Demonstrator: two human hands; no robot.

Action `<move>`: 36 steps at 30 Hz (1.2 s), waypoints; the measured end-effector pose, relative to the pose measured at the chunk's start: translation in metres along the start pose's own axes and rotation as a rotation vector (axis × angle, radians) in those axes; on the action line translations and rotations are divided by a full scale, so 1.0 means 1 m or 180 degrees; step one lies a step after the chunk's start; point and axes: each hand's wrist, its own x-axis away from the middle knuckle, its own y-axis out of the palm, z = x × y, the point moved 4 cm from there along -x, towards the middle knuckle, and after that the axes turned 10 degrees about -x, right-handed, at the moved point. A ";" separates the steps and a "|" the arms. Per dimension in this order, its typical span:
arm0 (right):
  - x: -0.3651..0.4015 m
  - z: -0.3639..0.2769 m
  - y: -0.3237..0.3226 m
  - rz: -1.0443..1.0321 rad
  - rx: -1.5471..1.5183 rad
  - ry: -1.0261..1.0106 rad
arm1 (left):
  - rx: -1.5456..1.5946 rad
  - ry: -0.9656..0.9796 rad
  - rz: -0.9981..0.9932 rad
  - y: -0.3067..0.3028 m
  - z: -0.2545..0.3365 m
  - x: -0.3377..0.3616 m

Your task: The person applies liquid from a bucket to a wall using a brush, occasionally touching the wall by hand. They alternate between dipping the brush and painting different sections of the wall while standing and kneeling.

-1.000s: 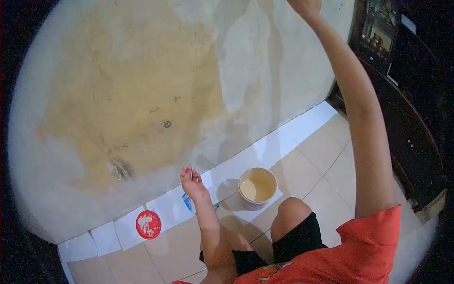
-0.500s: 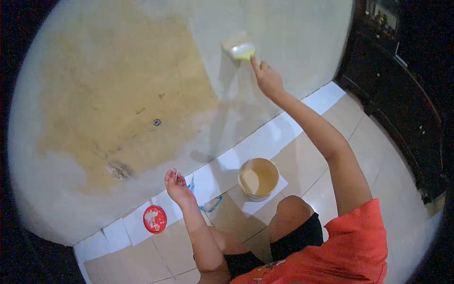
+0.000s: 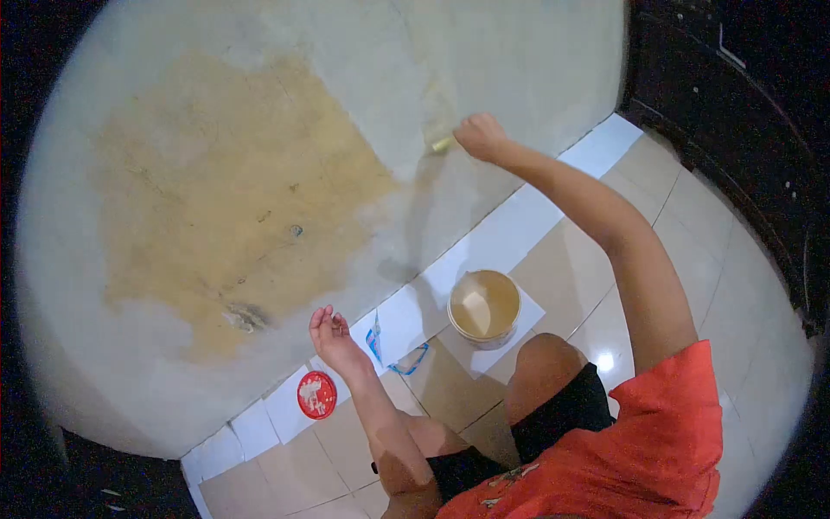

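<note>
My right hand (image 3: 481, 137) is closed around the yellow-green handle of a wide paintbrush (image 3: 443, 144), held against the pale part of the wall (image 3: 363, 104). The brush head is blurred and hard to tell from the wall. Above it runs a faint yellowish streak. My left hand (image 3: 335, 336) is raised near the foot of the wall, holding nothing, its fingers loosely curled and apart. Between my arms, a bucket (image 3: 486, 341) with beige contents stands on a white sheet (image 3: 529, 317) by my knee.
A red lid (image 3: 316, 395) smeared with white lies left of my forearm. White paper strips (image 3: 510, 229) line the floor along the wall. Blue-printed plastic (image 3: 410, 359) lies near the bucket. Dark furniture (image 3: 726, 112) stands at the right. The wall has a large tan patch (image 3: 216, 173).
My right hand has moved the paintbrush down along the wall, and its fingers are now curled tighter. My left hand stays raised. The whole view has shifted slightly.
</note>
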 end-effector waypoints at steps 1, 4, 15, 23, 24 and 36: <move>-0.015 -0.004 -0.022 -0.0052 0.0003 0.0034 | 0.0020 0.0008 -0.0069 0.000 -0.002 -0.001; -0.053 0.000 -0.075 0.0310 0.0259 -0.0037 | 0.0034 -0.0004 -0.0031 -0.002 -0.009 -0.008; -0.047 0.029 -0.263 0.1640 -0.0209 0.0886 | 0.0998 -0.1218 0.0226 -0.031 -0.058 -0.036; -0.021 0.005 -0.079 0.1808 -0.0101 0.0884 | 0.1245 -0.1371 0.0213 -0.040 -0.053 -0.032; -0.013 -0.002 -0.049 0.1627 -0.0253 0.0907 | 0.1208 -0.1219 0.0167 -0.043 -0.045 -0.032; 0.091 -0.052 0.159 0.0264 -0.0771 0.0931 | 0.0836 -0.0729 0.0323 -0.058 -0.032 -0.040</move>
